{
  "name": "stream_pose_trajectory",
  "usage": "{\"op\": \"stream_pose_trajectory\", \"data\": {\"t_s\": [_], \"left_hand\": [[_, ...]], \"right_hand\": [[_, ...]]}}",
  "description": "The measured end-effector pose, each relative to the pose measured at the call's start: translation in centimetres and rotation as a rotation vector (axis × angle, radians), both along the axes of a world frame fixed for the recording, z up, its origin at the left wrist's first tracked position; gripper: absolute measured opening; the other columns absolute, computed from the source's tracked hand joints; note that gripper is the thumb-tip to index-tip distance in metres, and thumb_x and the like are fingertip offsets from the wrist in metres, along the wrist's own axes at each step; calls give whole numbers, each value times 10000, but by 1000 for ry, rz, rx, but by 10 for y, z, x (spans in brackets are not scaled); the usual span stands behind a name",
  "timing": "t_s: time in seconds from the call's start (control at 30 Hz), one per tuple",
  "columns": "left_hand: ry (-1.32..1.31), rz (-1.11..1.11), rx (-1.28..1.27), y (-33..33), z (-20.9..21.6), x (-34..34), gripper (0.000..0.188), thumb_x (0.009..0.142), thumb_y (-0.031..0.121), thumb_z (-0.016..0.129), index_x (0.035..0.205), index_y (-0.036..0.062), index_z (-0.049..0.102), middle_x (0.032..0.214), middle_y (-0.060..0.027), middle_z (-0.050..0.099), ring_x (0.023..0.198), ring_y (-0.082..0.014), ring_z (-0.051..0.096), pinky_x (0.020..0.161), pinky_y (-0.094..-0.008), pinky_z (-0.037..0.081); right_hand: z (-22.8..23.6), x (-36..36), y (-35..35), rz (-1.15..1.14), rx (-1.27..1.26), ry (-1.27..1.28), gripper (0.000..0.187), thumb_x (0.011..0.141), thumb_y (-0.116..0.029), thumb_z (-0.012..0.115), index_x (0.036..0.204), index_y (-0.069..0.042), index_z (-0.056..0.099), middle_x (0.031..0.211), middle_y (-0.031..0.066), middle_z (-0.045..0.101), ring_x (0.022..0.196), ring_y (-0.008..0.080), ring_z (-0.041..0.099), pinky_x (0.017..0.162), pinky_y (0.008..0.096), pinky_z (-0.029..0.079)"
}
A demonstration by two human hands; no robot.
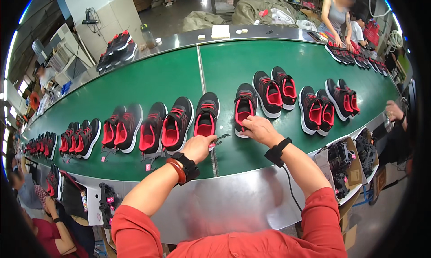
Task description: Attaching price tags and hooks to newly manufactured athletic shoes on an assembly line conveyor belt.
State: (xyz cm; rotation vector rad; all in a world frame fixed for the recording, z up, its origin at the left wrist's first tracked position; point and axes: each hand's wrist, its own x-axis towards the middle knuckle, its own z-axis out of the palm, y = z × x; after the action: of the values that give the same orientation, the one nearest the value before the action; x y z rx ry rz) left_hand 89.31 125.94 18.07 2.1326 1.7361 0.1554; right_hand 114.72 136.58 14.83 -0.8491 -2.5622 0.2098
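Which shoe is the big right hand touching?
The black-and-red shoe just right of the seam across the green table: the right hand is at its heel. The left hand is at the next shoe leftward.

Free passage along the far middle of the green belt (148,76), narrow lane between left hand (201,147) and right hand (260,130), thin black strip (222,136) poking in; sneaker row (183,109) bars left, paired sneakers (308,98) right.

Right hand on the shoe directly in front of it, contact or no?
Touching. The head view shows the right hand with its fingers bent over the heel end of the black-and-red shoe, on the collar.
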Motion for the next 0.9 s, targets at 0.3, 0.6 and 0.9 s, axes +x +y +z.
{"op": "stream_pose_trajectory", "data": {"t_s": [0.3, 0.6, 0.9], "left_hand": [[42, -3, -5, 4, -5, 1, 351, 875, 116, 552, 1217, 135, 628, 969, -200, 680, 901, -388, 648, 793, -482, 501], [-125, -47, 39, 3, -14, -3, 247, 886, 131, 546, 1102, 116, 664, 915, -179, 654, 879, -393, 620, 768, -473, 484], [-208, 15, 278, -27, -43, 11, 331, 828, 64, 576, 1129, 180, 647, 1102, -152, 525, 909, -411, 608, 769, -479, 507]], "right_hand": [[18, -23, -17, 76, 203, -79, 262, 764, -381, 720, 816, -138, 636, 737, 47, 577, 744, 246, 591, 678, 389, 441], [17, -48, -20, 193, 262, -307, 248, 706, -358, 753, 784, -147, 649, 719, 46, 598, 707, 250, 611, 673, 374, 435], [-24, -27, -52, -31, -132, 148, 337, 712, -89, 719, 1012, -69, 566, 973, 151, 573, 897, 378, 590, 740, 455, 498]]}}
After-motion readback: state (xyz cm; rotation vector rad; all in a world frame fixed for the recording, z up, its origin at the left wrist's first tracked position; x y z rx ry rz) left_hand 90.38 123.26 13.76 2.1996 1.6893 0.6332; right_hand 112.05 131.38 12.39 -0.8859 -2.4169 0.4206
